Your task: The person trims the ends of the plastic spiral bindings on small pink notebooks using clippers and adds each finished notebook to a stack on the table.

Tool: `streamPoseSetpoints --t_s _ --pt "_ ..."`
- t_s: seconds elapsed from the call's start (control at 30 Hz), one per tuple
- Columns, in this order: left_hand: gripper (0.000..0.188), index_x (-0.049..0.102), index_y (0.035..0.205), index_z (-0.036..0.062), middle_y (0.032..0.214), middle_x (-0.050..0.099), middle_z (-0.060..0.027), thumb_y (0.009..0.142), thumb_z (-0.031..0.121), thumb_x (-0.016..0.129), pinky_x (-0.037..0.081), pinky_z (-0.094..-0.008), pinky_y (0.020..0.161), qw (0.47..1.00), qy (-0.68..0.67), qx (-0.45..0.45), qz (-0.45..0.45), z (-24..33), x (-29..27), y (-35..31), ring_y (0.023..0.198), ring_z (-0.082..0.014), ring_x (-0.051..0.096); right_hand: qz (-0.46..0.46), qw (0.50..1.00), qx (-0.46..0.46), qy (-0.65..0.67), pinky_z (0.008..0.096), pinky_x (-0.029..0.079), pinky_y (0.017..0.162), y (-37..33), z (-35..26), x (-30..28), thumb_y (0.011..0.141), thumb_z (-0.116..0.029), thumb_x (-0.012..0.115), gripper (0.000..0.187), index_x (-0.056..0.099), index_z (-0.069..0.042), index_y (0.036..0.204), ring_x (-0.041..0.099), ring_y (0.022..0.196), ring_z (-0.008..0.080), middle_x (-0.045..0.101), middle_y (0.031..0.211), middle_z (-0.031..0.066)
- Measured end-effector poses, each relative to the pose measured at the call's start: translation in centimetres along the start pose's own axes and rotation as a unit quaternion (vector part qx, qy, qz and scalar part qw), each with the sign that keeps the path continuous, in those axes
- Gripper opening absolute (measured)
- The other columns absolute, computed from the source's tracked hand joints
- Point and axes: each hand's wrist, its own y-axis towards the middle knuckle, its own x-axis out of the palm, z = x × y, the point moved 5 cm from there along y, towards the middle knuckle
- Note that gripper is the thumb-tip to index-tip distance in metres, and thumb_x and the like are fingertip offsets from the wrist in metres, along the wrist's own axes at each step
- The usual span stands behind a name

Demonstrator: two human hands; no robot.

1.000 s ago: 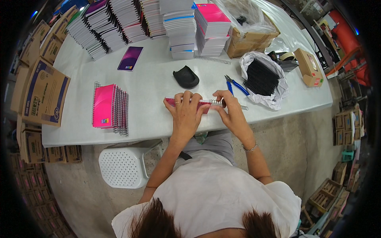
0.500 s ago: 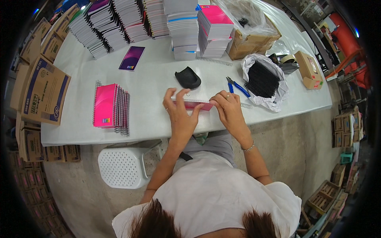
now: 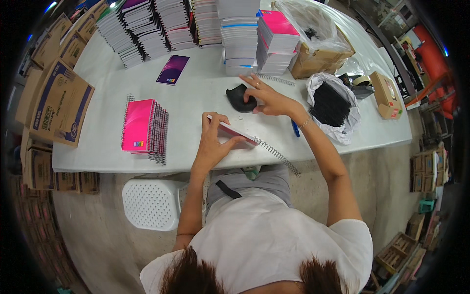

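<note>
My left hand [image 3: 211,142] pinches a small pink-covered notebook [image 3: 238,133], tilted edge-on near the table's front edge. A silver spiral wire [image 3: 276,154] runs out from the notebook's right end and reaches past the table edge. My right hand [image 3: 268,98], fingers spread, touches a black curved, hollow-looking piece [image 3: 238,99] with its thumb; the other fingers extend beyond it. Blue-handled pliers [image 3: 295,128] are mostly hidden by my right forearm. To the left stands a pile of pink spiral notebooks [image 3: 139,126].
A purple notebook [image 3: 173,69] lies behind the pink pile. Tall notebook stacks [image 3: 240,44] line the back. On the right are black coils [image 3: 331,108] in white wrapping, a tape dispenser [image 3: 361,85] and a small carton [image 3: 385,95]. A white stool [image 3: 151,203] stands below the table.
My right hand has left the notebook and moved up to the black piece. The notebook has tilted in my left hand, and its loose wire now slants toward me. My forearm now covers most of the pliers.
</note>
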Motion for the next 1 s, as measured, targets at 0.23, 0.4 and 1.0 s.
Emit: streamPoseSetpoints --t_s 0.23,0.4,1.0 --pt "0.088 0.044 0.123 0.009 0.12 0.041 -0.0105 0.058 0.034 0.098 0.045 -0.0421 0.099 1.0 -0.016 -0.003 0.001 -1.9 0.0 0.2 0.118 -0.0296 0.048 -0.014 0.971 0.187 0.147 0.0397 0.04 0.108 -2.1 -0.5 0.5 0.076 -0.029 0.089 0.039 0.063 -0.005 0.093 0.051 0.128 0.0343 0.048 0.146 0.0173" --pt "0.102 0.04 0.13 0.0095 0.126 0.039 -0.0109 0.053 0.039 0.1 0.043 -0.044 0.102 0.999 -0.024 -0.008 0.025 -2.8 0.9 -0.1 0.124 -0.0312 0.046 0.07 0.832 0.25 0.49 0.0329 0.041 0.101 -7.6 -2.3 0.0 0.084 -0.036 0.082 0.036 0.063 -0.006 0.092 0.055 0.111 0.0181 0.059 0.136 0.0143" --pt "0.113 0.034 0.136 0.0104 0.128 0.039 -0.0109 0.049 0.035 0.102 0.043 -0.0445 0.105 0.999 -0.049 -0.022 0.004 -3.0 2.0 0.3 0.123 -0.0313 0.046 -0.019 0.761 0.17 0.626 0.0353 0.034 0.115 -9.5 -7.2 -0.8 0.077 -0.032 0.089 0.081 0.045 -0.009 0.141 0.05 0.133 0.0228 0.053 0.141 0.0175"
